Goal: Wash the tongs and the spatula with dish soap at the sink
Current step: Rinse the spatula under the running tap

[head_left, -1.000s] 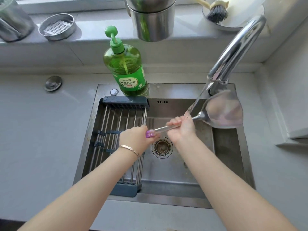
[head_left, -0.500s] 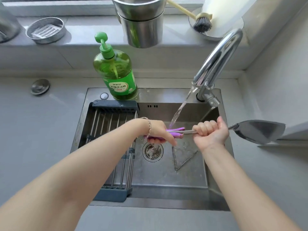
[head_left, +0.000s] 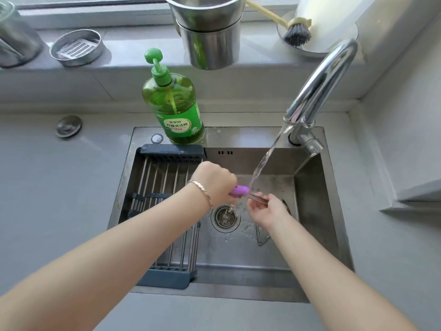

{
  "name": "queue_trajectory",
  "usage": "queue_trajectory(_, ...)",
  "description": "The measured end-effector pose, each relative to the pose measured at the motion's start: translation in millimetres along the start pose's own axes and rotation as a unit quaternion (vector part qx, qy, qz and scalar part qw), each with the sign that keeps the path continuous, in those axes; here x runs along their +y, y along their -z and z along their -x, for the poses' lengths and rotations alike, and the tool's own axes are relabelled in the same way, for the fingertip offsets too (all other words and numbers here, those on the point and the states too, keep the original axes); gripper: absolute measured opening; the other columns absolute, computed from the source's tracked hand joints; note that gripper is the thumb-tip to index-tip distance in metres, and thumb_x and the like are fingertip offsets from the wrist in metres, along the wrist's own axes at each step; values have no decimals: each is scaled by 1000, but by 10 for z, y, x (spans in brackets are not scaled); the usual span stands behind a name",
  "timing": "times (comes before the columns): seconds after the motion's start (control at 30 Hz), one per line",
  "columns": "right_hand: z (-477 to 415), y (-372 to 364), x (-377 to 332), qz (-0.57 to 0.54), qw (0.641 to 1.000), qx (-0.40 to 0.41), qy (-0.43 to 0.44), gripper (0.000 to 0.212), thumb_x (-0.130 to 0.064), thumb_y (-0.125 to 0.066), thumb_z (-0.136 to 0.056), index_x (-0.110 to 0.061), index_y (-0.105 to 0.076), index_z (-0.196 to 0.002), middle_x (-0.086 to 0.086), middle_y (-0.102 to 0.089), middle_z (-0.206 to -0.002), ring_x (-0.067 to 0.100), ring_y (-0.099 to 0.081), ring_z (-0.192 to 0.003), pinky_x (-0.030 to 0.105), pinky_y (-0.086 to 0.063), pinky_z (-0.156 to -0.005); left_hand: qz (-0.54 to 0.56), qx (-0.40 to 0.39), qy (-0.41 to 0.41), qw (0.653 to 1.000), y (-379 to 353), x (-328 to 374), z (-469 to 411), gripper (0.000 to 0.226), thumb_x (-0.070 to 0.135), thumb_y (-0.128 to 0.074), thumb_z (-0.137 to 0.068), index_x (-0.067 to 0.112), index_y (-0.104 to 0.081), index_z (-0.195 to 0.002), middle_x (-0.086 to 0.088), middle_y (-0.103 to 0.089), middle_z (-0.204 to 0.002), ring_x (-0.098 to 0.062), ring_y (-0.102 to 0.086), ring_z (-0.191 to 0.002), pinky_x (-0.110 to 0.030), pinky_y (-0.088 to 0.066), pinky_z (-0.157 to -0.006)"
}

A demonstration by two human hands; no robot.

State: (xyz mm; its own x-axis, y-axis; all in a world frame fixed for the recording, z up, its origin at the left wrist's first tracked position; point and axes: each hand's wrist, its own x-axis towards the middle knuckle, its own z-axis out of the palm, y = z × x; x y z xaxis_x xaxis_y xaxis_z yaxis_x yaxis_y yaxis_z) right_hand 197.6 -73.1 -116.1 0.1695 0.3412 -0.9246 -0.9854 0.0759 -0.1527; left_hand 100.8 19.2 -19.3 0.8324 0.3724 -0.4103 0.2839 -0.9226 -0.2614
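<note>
Holds the spatula (head_left: 241,191) crosswise in the sink (head_left: 317,211), just above the drain (head_left: 225,217), long axis running left to right; grips its purple handle in the left hand (head_left: 214,182), fingers curled round; pinches the steel shaft in the right hand (head_left: 265,207), blade hidden behind that hand; meets the stream (head_left: 264,161) from the tap (head_left: 319,91) right at the handle; shows the tongs (head_left: 258,237) lying on the basin floor, partly under the right forearm, nearer that hand; offers open room toward the right wall, less toward the rack (head_left: 164,199) on the left; has the soap bottle (head_left: 174,108) standing on the back rim, nearer the left hand.
</note>
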Motion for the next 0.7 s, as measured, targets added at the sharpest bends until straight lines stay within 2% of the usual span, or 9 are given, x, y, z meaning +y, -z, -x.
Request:
queue_trajectory(0.13,72,186,-114,365,930,48,10,20,-18,-43,-98,-1,-53,-100,14,-61,-71,20,-55,-62,28,-48,-64,-22,-43,-24,999,169,260,-237,35,38,-40,-97,13,-62,-108,-1,-67,-107,-24,-64,-99,-28,-47,-75)
queue_trajectory(0.2,122,258,-276,448,888,72,73,29,-10,-44,-95,4,-56,-117,25,-64,-81,15,-53,-49,22,-44,-52,-38,-62,-22,997,201,380,-382,30,28,-42,-97,13,-59,-116,-3,-64,-116,-25,-63,-102,-34,-52,-82)
queue_trajectory(0.27,149,315,-497,475,863,89,150,25,-3,-45,-92,0,-59,-112,28,-62,-78,12,-51,-41,18,-39,-45,-51,-71,-15,996,237,452,-464,27,22,-43,-97,12,-59,-116,-6,-61,-122,-26,-62,-104,-36,-53,-82)
queue_trajectory(0.37,192,338,-815,497,818,97,273,36,-4,-49,-90,-1,-53,-125,21,-61,-110,23,-62,-88,31,-51,-86,-57,-39,-10,998,290,472,-478,27,23,-42,-98,10,-61,-112,-7,-62,-120,-26,-63,-100,-32,-51,-76)
queue_trajectory(0.43,271,240,-966,485,809,69,325,45,-2,-48,-91,2,-42,-136,15,-51,-131,26,-50,-121,40,-37,-108,-30,-20,1,999,297,425,-433,31,30,-40,-99,11,-61,-113,-2,-64,-114,-24,-63,-100,-29,-43,-71)
queue_trajectory(0.47,291,167,-1026,475,809,47,341,42,0,-46,-91,2,-45,-134,13,-53,-126,26,-48,-122,42,-33,-111,-8,-15,12,1000,299,389,-396,33,34,-38,-99,13,-61,-111,0,-65,-110,-22,-63,-100,-28,-38,-70)
queue_trajectory(0.53,293,2,-1074,448,823,15,348,30,4,-43,-90,-4,-56,-115,7,-54,-94,21,-53,-96,49,-31,-110,32,-13,37,999,285,310,-312,37,42,-35,-98,16,-62,-105,1,-67,-102,-21,-64,-97,-27,-33,-68)
queue_trajectory(0.6,234,-110,-1059,419,840,14,345,20,6,-43,-87,-11,-50,-94,2,-40,-72,19,-41,-79,54,-29,-108,60,-13,68,996,251,225,-215,39,46,-36,-96,17,-63,-98,1,-67,-93,-22,-65,-92,-27,-33,-68)
queue_trajectory(0.7,161,-200,-982,439,828,23,349,21,5,-44,-85,-10,-49,-99,0,-38,-71,19,-39,-86,33,-41,-94,85,-23,108,990,152,118,-75,36,51,-42,-92,20,-58,-85,3,-59,-78,-21,-65,-85,-26,-37,-67)
